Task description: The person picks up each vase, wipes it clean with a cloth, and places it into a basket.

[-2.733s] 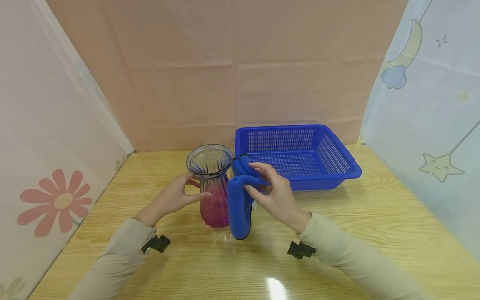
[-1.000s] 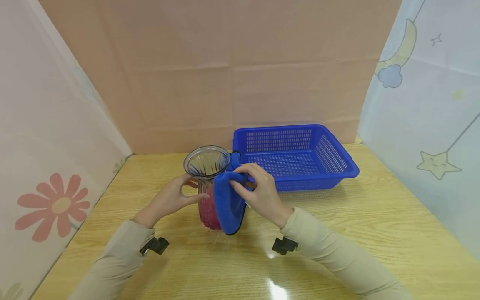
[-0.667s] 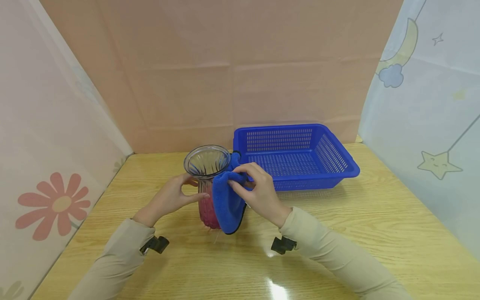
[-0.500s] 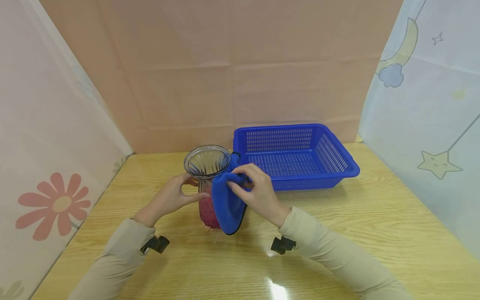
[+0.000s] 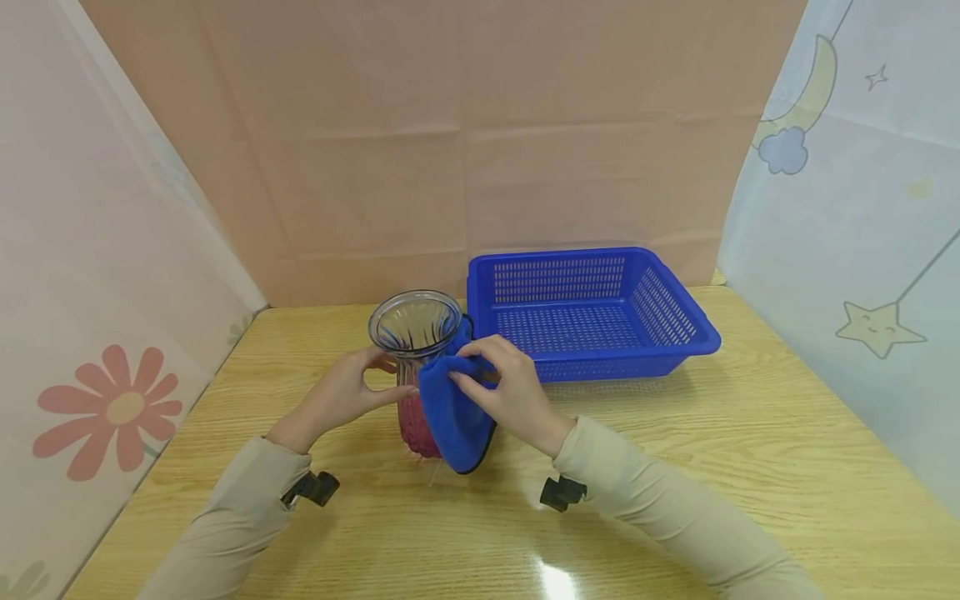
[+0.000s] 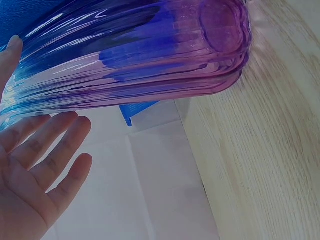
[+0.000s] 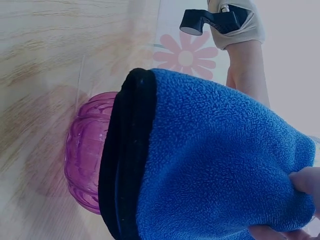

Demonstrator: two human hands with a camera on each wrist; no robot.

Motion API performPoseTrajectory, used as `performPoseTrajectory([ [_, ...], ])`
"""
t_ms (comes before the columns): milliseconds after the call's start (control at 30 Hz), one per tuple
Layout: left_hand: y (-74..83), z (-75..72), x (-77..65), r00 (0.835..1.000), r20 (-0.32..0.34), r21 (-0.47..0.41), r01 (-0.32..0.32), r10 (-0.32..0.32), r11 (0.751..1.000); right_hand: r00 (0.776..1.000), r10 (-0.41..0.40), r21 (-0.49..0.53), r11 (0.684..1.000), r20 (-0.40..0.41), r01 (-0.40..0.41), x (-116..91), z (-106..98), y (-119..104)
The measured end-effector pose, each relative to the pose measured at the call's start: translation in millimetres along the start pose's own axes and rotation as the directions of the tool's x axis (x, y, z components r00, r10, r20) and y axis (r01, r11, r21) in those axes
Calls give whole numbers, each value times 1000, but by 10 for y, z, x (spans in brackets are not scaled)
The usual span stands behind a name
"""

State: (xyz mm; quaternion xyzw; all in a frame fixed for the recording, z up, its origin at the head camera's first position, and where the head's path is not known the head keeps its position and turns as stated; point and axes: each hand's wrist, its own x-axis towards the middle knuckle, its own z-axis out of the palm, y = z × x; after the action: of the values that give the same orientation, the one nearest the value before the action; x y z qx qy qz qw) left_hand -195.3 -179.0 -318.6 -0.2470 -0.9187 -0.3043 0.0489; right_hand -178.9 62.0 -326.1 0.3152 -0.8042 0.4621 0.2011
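A clear glass vase (image 5: 414, 421), bluish at its flared rim and pink toward its base, stands upright on the table. My left hand (image 5: 348, 390) holds its left side, thumb in front and fingers behind. In the left wrist view the thumb lies on the vase (image 6: 200, 75), while the lower fingers are spread off the glass. A folded blue cloth (image 5: 456, 425) with a black edge hangs from my right hand (image 5: 510, 392), pinched between thumb and fingers. It lies along the vase's right side and covers much of it in the right wrist view, leaving the pink base (image 7: 87, 150) showing.
A blue perforated plastic basket (image 5: 592, 367) stands behind and to the right, close to the cloth. The wood-grain table (image 5: 420, 542) is bounded by a plain backdrop (image 5: 360, 167) and patterned side sheets. A black wrist device (image 5: 562, 493) sits below the right cuff.
My right hand has moved left, bringing the cloth across the vase's right side. In the last half second the hand and cloth shift slightly down and left. My left hand stays on the vase.
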Motion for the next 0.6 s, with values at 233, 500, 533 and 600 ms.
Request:
performPoseTrajectory([
  [233,-8,7,3,1000,-5,8,2,-2,1000,1000,-5,-39,999,10,6,-14,20,28],
  [500,-15,13,6,1000,-20,17,-10,10,1000,1000,-8,-72,997,23,9,-45,33,45],
  [533,-18,14,7,1000,-21,16,-9,10,1000,1000,-11,-76,997,23,12,-48,36,48],
  [600,-21,16,8,1000,-17,13,-3,4,1000,1000,-18,-90,996,23,20,-57,41,55],
])
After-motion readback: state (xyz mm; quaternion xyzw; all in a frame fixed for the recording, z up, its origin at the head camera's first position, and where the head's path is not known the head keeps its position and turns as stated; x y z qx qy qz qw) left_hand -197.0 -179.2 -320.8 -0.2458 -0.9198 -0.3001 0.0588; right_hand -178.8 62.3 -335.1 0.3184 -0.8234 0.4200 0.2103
